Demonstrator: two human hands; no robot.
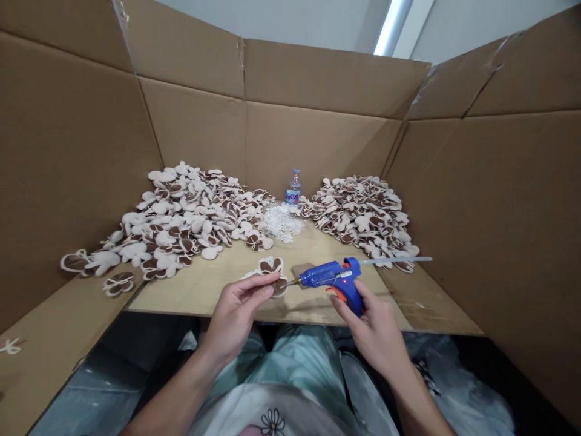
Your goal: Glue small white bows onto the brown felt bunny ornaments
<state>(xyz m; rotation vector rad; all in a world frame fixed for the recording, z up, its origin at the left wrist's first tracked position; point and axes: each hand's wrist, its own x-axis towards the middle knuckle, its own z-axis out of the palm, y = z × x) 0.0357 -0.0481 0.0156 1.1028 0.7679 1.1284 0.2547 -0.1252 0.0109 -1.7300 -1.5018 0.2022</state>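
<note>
A small brown-and-cream cutout [279,286] sits pinched between the fingers [258,286] of the left hand [236,309], near the front edge of the desk [204,281] and close to its middle. The right hand [372,330] is closed around the grip of a blue glue gun [329,275] with an orange trigger [336,294], and a long, pale glue stick [394,260] runs out of its back. The gun's metal nozzle [291,282] points at the cutout and ends just beside it, though it is hard to tell whether they touch. Both hands are off the desk, holding these things above it. A second cutout [270,266] lies on the desk just behind the left hand, and a brown cardboard scrap [301,269] lies under the gun's barrel. Farther back, a large heap of similar cutouts [177,218] spreads along the desk's left side, and a smaller heap [358,212] fills the back right corner. Between them are a tangle of white lace shapes [282,221] and a plastic water bottle [293,188]. So many cutouts lie heaped that much of the work looks done or waiting, but the pictures do not show which. Cardboard walls [318,79] rise around the desk's back and sides, and a lone cutout [118,283] rests on a cardboard flap [54,339] at the left.
</note>
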